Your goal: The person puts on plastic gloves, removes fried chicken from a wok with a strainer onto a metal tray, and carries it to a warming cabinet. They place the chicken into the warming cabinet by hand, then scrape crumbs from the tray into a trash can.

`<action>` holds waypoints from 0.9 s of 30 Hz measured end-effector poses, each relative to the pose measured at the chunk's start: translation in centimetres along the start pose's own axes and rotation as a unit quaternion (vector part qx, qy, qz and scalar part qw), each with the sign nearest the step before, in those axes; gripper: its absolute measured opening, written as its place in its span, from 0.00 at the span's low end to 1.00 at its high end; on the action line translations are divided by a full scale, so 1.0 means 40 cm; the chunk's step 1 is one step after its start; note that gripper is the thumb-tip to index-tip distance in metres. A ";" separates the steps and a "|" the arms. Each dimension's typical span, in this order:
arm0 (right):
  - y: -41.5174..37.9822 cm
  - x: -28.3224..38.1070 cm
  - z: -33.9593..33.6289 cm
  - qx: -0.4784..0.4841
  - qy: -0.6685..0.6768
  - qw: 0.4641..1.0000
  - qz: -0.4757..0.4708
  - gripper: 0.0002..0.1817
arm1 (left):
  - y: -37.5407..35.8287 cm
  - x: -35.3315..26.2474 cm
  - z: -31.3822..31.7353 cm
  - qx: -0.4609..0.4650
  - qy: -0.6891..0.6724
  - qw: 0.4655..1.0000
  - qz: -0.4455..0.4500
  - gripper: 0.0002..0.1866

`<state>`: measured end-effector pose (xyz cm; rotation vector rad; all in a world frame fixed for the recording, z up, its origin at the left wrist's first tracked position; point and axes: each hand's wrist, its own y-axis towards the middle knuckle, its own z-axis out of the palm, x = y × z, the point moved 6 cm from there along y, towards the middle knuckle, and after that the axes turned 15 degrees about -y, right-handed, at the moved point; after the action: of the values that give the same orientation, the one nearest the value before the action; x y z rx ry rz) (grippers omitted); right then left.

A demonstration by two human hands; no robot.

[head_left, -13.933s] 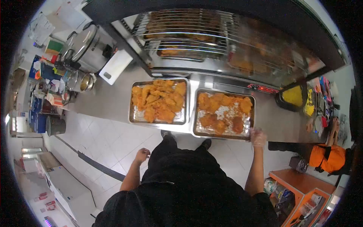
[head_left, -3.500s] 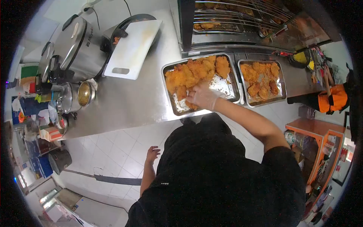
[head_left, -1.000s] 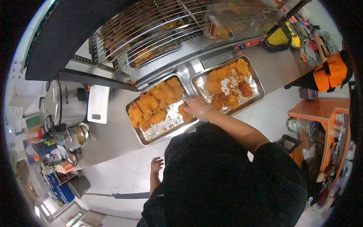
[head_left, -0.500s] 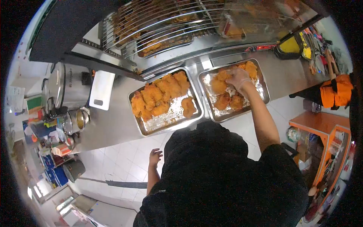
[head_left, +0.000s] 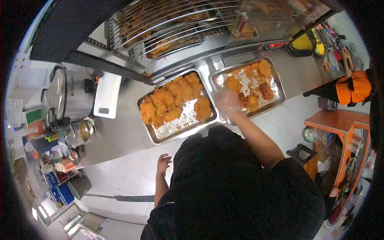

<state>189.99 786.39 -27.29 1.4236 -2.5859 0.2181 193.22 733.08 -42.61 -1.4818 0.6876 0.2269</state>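
Observation:
My right hand (head_left: 229, 102) wears a clear glove and is smeared by motion over the left edge of the right metal tray (head_left: 282, 94). Whether anything is between its fingers cannot be made out. Several browned, breaded fried pieces (head_left: 233, 84) lie spread in that tray, with crumbs among them. Beside it, the left metal tray (head_left: 158, 138) holds an overlapping row of similar golden fried pieces (head_left: 164, 100), and another fried piece (head_left: 203, 108) near its right side. My left hand (head_left: 164, 164) hangs low over the floor, bare, fingers apart, touching nothing.
A wire-racked cabinet (head_left: 176, 30) with more fried pieces stands behind the trays. Left on the steel counter (head_left: 112, 138) are a white cutting board (head_left: 108, 96) and a large steel cooker (head_left: 74, 94). Utensils (head_left: 330, 48) and an orange-topped table (head_left: 336, 120) are at the right.
My right hand has swept left from the middle of the right tray to its left edge. Pieces in that tray lie differently, and more shows at the left tray's right side.

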 end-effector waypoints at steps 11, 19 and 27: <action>0.092 -0.249 0.043 0.128 0.193 0.963 0.140 0.22 | 0.000 0.050 -0.117 -0.018 0.008 0.999 -0.033 0.18; -0.049 0.147 0.051 0.285 0.089 0.952 0.066 0.21 | 0.102 0.078 -0.146 0.081 0.066 0.994 -0.021 0.19; -0.038 -0.099 -0.112 0.102 -0.112 0.973 0.176 0.18 | 0.096 -0.009 -0.128 0.031 -0.024 0.998 -0.058 0.21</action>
<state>193.75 789.80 -23.78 1.0871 -3.0732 0.4035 189.42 728.69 -45.30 -1.4466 0.5639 0.1507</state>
